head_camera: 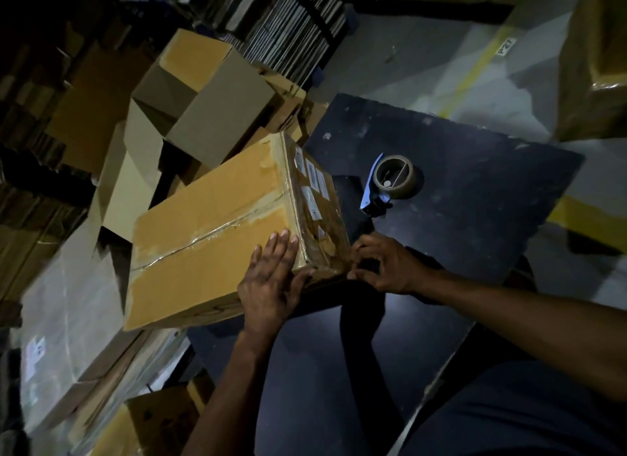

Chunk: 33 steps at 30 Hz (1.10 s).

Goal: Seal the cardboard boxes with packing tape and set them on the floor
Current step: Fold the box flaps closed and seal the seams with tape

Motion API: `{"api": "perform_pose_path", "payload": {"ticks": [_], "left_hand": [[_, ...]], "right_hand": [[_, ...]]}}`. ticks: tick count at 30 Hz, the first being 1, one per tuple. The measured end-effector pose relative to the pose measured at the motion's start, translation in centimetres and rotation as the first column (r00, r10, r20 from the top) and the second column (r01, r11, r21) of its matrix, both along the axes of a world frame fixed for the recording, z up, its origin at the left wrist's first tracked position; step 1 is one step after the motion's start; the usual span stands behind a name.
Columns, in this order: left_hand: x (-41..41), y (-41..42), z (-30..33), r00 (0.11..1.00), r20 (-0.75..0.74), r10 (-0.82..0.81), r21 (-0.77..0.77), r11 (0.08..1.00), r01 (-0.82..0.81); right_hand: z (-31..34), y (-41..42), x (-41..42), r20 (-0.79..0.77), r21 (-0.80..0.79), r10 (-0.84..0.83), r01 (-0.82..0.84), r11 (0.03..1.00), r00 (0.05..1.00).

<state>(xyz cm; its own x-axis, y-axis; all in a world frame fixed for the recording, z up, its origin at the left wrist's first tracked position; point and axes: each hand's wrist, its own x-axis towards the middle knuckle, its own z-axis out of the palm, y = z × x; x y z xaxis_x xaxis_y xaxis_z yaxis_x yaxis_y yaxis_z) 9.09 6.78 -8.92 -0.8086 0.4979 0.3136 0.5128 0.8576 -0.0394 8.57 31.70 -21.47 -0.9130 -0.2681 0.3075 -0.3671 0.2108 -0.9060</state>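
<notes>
A taped cardboard box is held at the left edge of the dark table. The left hand is pressed flat, fingers straight, on its top; its near right corner is pinched by the right hand. A tape dispenser is seen on the table, right of the box.

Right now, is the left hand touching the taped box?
Touching. The head view shows the left hand lying flat, fingers straight, on the top face of the taped cardboard box at its near corner.

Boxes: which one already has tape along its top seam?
The big cardboard box under the left hand, half on the black table. The boxes behind stand open, untaped.
</notes>
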Motion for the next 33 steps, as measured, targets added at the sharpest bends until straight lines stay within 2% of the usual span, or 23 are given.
{"api": "perform_pose_path", "payload": {"ticks": [5, 11, 17, 21, 25, 29, 33], "left_hand": [[0.0, -0.1, -0.1, 0.999, -0.023, -0.024, 0.000, 1.000, 0.024], [0.2, 0.1, 0.2, 1.000, 0.007, -0.021, 0.013, 1.000, 0.021], [0.6, 0.4, 0.4, 0.999, 0.031, -0.008, 0.064, 0.998, 0.006], [0.4, 0.5, 0.3, 1.000, 0.022, 0.012, 0.039, 0.999, -0.013], [0.3, 0.6, -0.8, 0.998, -0.053, 0.020, 0.009, 1.000, -0.019], [0.2, 0.4, -1.2, 0.997, -0.073, 0.018, -0.019, 1.000, -0.019], [0.2, 0.3, -1.0, 0.997, -0.080, -0.022, -0.091, 0.996, 0.014]], "right_hand": [[3.3, -1.4, 0.5, 0.050, -0.104, 0.048, -0.043, 0.994, 0.998], [3.8, -2.8, 0.7, -0.017, -0.252, -0.033, 0.028, 0.967, 0.999], [3.3, -3.4, 0.8, 0.153, -0.178, 0.004, 0.023, 0.984, 0.988], [3.2, -3.8, 0.3, 0.145, -0.155, -0.045, 0.068, 0.986, 0.988], [3.3, -3.9, 0.4, 0.153, -0.148, -0.149, 0.171, 0.974, 0.977], [3.4, -4.6, 0.8, 0.302, -0.232, -0.155, 0.230, 0.945, 0.941], [2.5, -3.8, 0.6, 0.439, -0.198, -0.248, 0.362, 0.911, 0.864]]}}
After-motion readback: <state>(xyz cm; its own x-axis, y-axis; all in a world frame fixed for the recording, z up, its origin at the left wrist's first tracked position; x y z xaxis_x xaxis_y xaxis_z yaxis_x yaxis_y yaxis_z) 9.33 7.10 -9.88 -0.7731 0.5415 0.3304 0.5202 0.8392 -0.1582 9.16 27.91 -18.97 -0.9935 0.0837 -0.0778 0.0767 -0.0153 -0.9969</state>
